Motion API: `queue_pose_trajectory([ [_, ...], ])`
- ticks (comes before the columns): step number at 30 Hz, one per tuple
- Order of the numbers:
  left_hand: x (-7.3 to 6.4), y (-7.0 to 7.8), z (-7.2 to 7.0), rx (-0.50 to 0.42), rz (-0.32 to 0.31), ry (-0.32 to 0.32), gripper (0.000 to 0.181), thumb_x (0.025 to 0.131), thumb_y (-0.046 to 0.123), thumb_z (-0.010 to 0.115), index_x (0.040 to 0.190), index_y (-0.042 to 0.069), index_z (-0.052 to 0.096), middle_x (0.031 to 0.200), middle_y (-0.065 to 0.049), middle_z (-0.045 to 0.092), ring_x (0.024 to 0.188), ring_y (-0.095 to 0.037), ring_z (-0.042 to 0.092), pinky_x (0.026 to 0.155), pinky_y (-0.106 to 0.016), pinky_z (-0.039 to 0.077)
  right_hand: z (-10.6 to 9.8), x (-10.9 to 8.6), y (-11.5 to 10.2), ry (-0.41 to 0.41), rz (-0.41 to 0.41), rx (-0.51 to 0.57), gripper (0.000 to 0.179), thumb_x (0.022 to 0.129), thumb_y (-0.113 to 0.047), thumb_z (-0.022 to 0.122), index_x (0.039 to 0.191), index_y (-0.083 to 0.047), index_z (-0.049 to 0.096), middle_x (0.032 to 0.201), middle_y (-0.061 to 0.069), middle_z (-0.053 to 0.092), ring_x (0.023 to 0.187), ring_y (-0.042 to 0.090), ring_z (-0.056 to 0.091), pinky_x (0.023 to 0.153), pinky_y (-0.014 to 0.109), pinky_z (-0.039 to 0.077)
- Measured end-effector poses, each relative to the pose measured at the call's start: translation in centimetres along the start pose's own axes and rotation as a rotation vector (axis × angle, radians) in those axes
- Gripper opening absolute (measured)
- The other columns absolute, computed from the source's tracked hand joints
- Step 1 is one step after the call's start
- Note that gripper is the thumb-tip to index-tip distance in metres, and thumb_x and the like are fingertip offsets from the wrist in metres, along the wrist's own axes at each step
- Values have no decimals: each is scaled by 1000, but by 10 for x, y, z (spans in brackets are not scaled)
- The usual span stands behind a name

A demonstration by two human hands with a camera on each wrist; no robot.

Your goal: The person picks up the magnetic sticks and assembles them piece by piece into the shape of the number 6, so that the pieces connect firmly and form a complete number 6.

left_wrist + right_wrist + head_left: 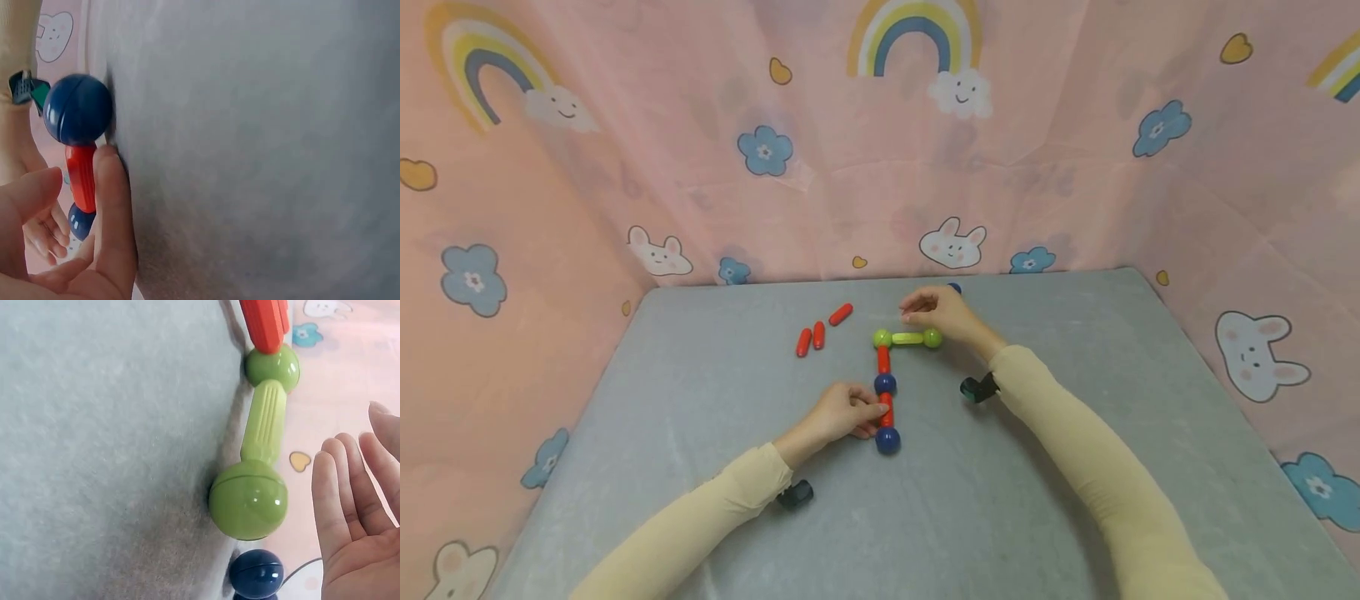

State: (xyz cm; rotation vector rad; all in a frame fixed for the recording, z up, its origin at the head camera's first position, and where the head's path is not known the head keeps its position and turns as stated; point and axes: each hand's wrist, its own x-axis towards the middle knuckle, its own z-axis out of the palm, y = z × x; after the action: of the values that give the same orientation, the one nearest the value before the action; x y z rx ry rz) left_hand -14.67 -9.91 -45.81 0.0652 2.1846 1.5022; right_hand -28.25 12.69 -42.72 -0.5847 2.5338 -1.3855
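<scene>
A jointed magnetic-looking chain lies on the table. It runs from a near blue ball through a red stick, another blue ball and a second red stick to a green ball. There it turns right along a light green stick to another green ball. My left hand has thumb and index finger on either side of the near red stick; a small gap shows at the thumb. Above the green stick hovers my right hand, fingers extended, holding nothing.
Three loose red sticks lie left of the chain's far end. Beyond the right hand is a loose blue ball, mostly hidden in the head view. A pink patterned cloth hangs behind the grey table.
</scene>
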Motion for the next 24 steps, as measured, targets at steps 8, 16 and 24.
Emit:
queue_pose_trajectory([
  [8,-20,-1,2,14,14,20,28,90,22,73,101,-3,66,84,-12,74,68,-12,69,64,-29,60,-2,17,6,-26,47,70,37,93,-26,70,124,-5,65,114,10,70,103,23,65,97,45,54],
  [16,-30,-11,6,19,60,-9,31,88,23,76,105,-1,66,84,-11,73,69,-12,68,66,-28,60,5,37,2,-62,51,99,37,93,-24,70,126,-7,65,122,9,69,111,24,63,101,43,52],
  [24,-30,-17,7,17,73,6,33,84,26,79,102,1,67,80,-4,70,66,-10,66,66,-27,58,20,57,-7,-121,58,99,35,95,-20,67,128,-8,65,129,9,67,120,24,59,108,44,46],
])
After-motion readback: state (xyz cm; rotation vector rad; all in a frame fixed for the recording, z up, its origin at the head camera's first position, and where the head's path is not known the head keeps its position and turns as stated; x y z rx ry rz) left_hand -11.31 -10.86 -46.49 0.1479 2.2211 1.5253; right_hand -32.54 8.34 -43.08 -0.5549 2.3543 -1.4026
